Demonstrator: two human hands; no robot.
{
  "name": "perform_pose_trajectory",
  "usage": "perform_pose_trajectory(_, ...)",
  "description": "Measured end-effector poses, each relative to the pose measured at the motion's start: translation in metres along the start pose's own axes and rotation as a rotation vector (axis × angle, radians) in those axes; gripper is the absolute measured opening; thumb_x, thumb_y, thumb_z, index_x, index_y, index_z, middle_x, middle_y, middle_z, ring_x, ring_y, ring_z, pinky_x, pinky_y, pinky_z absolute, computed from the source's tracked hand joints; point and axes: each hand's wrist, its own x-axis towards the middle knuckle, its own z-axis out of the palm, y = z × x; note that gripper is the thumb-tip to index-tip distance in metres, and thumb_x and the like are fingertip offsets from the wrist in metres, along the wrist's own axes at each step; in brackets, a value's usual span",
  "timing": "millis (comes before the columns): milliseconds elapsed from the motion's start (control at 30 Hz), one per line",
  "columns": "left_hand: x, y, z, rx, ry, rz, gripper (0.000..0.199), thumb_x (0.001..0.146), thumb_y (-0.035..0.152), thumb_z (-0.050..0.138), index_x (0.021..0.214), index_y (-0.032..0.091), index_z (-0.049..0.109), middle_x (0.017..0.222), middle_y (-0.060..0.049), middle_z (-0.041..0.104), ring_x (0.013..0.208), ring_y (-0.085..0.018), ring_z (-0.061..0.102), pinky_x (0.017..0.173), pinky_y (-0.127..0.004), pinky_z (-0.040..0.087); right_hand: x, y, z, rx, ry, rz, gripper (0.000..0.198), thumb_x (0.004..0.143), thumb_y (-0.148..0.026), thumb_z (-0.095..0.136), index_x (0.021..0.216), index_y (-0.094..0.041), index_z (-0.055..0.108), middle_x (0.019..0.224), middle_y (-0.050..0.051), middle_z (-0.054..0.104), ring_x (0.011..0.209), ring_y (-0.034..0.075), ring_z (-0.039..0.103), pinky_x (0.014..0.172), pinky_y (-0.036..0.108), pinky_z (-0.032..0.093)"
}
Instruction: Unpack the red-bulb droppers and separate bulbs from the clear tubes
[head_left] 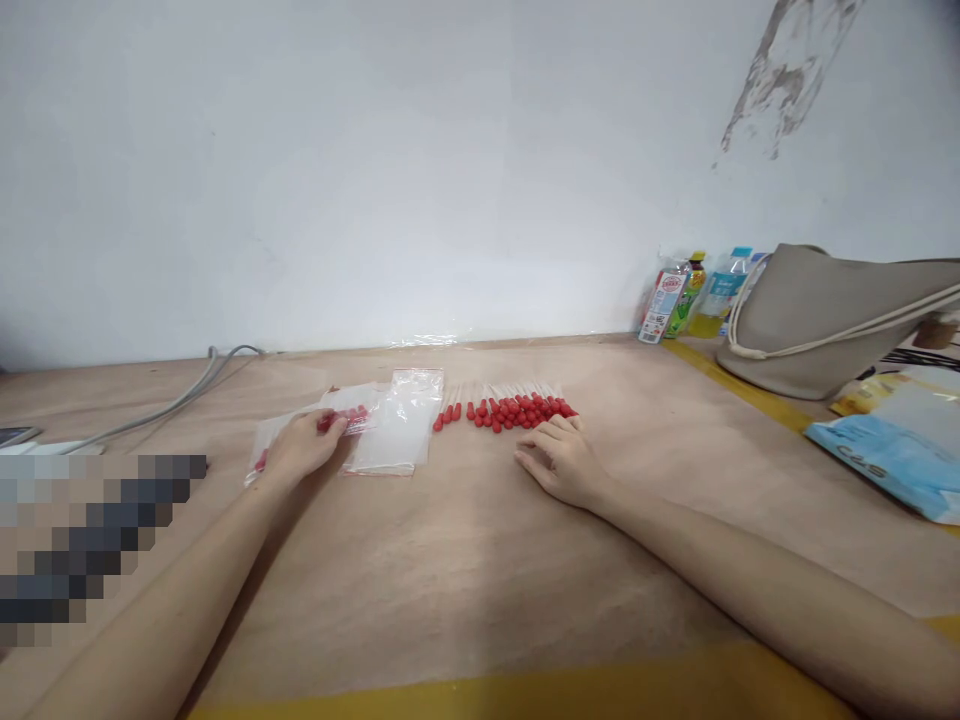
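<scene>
On the left of the tabletop, my left hand [306, 445] is closed on a small clear plastic bag [358, 410] with red-tipped pieces inside. Another clear bag with red showing lies partly under that hand. Just to its right, several flat clear plastic bags [397, 430] overlap. A row of thin pale sticks with red bulb-shaped tips [514, 410] lies in the middle, a few set apart at its left end. My right hand [559, 458] rests at the pile's right end, fingers loosely curled and thumb apart, with nothing visible in it. Its fingertips are near or touching the sticks; I cannot tell which.
A grey cable [176, 400] runs along the left side. At the back right stand a carton [664, 305] and drink bottles [716, 300], beside a grey bag [817, 320] with cord handles. A blue-and-white packet [885, 460] lies at the right. Yellow tape [480, 695] crosses the front.
</scene>
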Motion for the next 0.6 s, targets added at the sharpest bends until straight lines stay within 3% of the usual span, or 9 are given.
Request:
perform_pose_trajectory(100,-0.0007,0.0008,-0.0021,0.085,-0.033,-0.017,0.041,0.077,0.049,0.045,0.099,0.02,0.062,0.098,-0.012,0.064,0.092,-0.031,0.058,0.072,-0.037,0.043,-0.0057,-0.0004,-0.0018,0.017,-0.015,-0.001,0.02,0.083,-0.033,0.048,0.081,-0.018,0.061,0.075,0.005,0.063,0.073,0.017,0.048,0.072,0.034,0.027)
perform_pose_trajectory(267,-0.0047,0.0068,-0.0044,0.189,0.044,-0.037,0.033,0.079,0.046,0.044,0.087,0.022,0.065,0.091,-0.012,0.065,0.087,-0.033,0.058,0.065,-0.037,0.042,-0.0039,-0.0033,-0.0013,0.032,-0.024,0.004,0.017,0.082,-0.029,0.047,0.08,-0.018,0.061,0.074,0.005,0.063,0.072,0.017,0.047,0.072,0.034,0.028)
perform_pose_trajectory(433,-0.0045,0.0035,-0.0004,0.14,0.116,-0.016,0.025,0.081,0.037,0.045,0.079,0.017,0.06,0.084,-0.009,0.062,0.084,-0.029,0.057,0.069,-0.035,0.04,-0.0045,0.0002,0.0004,0.045,0.004,0.004,0.015,0.082,-0.026,0.048,0.079,-0.018,0.061,0.073,0.004,0.062,0.072,0.017,0.047,0.072,0.034,0.028)
perform_pose_trajectory(600,-0.0075,0.0058,-0.0049,0.049,0.323,-0.08,0.024,0.087,0.03,0.035,0.089,0.014,0.053,0.082,-0.007,0.057,0.081,-0.022,0.056,0.066,-0.031,0.041,-0.0047,0.0017,0.0014,0.055,0.045,-0.02,0.014,0.081,-0.024,0.048,0.077,-0.018,0.06,0.069,0.003,0.061,0.07,0.016,0.046,0.071,0.033,0.028)
